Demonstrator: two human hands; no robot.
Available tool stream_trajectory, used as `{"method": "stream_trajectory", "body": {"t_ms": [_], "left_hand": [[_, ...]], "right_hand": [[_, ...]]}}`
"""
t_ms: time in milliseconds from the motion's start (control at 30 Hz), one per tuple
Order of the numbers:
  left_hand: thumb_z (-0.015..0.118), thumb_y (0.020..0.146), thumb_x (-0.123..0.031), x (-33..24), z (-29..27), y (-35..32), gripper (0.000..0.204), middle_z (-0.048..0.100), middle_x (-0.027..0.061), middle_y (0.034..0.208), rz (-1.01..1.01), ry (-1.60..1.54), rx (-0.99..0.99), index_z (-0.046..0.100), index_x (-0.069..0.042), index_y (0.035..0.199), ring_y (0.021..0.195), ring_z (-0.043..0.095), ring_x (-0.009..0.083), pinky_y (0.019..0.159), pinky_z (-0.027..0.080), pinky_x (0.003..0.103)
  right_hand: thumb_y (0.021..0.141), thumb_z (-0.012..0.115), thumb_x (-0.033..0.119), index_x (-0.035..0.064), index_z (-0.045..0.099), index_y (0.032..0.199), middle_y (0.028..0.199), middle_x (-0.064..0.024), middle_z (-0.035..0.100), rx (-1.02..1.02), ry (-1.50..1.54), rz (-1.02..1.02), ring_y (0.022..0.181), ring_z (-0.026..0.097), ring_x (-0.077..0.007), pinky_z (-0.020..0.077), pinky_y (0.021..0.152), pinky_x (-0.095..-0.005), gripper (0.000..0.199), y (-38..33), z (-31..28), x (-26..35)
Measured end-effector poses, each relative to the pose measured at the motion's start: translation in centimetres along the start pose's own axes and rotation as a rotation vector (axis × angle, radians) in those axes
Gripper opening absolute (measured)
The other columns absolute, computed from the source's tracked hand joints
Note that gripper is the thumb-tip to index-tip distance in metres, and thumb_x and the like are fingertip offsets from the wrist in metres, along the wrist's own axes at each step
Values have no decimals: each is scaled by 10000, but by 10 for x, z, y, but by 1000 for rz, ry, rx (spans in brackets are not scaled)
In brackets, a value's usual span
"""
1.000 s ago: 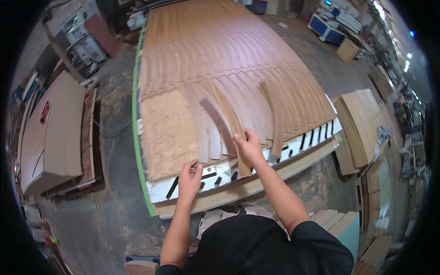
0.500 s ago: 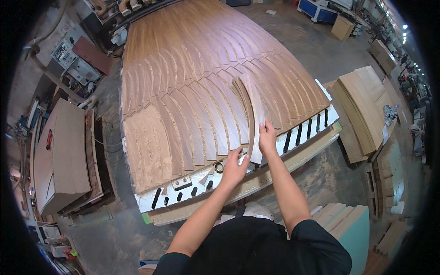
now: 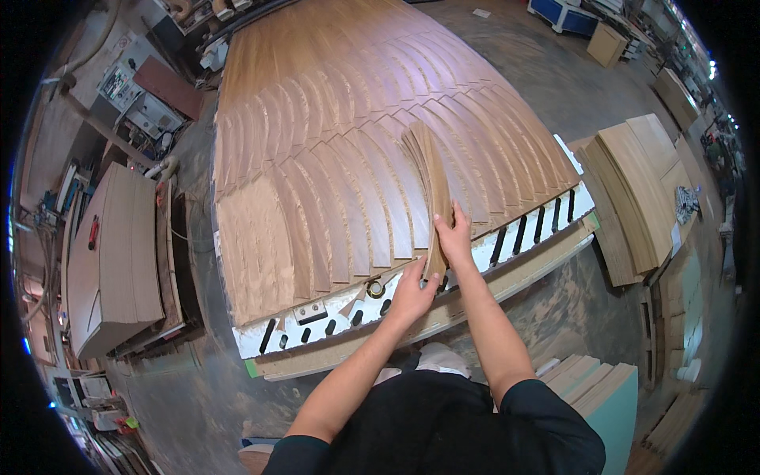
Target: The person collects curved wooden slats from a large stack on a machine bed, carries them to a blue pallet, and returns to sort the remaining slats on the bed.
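Observation:
A small stack of curved wooden strips stands on edge over the near part of a large cut wood panel. My right hand is closed round the stack's right side, close to its near end. At that near end my left hand grips from the left, fingers and thumb around the strips. Rows of similar curved cut pieces lie on the panel to the left and right of the stack. Sawdust-covered board shows at the panel's near left corner.
The machine bed's white slotted edge runs between me and the panel. Stacked boards stand at left and right; a red-handled tool lies on the left stack. Green-faced boards stand near my right side. A control cabinet is far left.
The stack has tipped in my hands, its pale right face giving way to a brown one. My left hand has closed in on the near end. The view has shifted slightly.

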State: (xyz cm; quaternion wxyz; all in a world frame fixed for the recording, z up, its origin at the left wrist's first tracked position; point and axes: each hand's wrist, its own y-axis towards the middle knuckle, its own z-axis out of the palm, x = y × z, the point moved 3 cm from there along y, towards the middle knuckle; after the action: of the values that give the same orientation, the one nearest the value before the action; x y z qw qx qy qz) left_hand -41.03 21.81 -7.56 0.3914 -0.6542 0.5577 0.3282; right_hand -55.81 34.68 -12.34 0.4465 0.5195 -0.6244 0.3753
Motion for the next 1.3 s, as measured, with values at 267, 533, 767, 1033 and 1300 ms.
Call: {"method": "stream_trajectory", "body": {"t_ms": [267,533,767,1033,1300], "left_hand": [[702,1083,-262,6,-40,-37,569,607,274,1534,44,-82,-36,577,22,1560,1413,603,414,1201,492,457],[796,961,-262,77,-175,-98,505,671,196,1350,-102,517,-516,671,-48,1400,1240,629,416,1061,509,513],[913,846,-394,146,-228,-94,597,689,169,1191,-175,600,-615,745,-31,1289,1141,625,399,996,524,504],[931,811,-349,151,-258,-101,476,718,153,1084,-84,492,-593,834,-21,1142,1077,642,376,949,556,480],[971,789,-279,157,-306,-142,444,755,168,1006,-103,202,-605,832,12,1094,925,720,334,916,572,441]], "right_hand": [[991,839,216,-44,453,1657,1512,-276,609,57,172,89,1348,636,-355,500,1166,-433,813,1,1,15],[997,753,225,31,532,1600,1515,-262,602,-231,-448,-220,1437,520,-457,424,1203,-558,671,-27,0,76],[928,773,194,136,711,1396,1342,-169,620,298,-426,-663,1273,575,-381,414,1108,-532,475,-141,109,125],[930,788,197,66,671,1440,1362,-211,629,580,-236,-393,1282,565,-421,447,1123,-524,539,-211,194,130],[1052,761,371,-58,624,1467,1307,-212,743,741,169,295,1088,718,-248,577,949,-391,612,-209,279,133]]}}
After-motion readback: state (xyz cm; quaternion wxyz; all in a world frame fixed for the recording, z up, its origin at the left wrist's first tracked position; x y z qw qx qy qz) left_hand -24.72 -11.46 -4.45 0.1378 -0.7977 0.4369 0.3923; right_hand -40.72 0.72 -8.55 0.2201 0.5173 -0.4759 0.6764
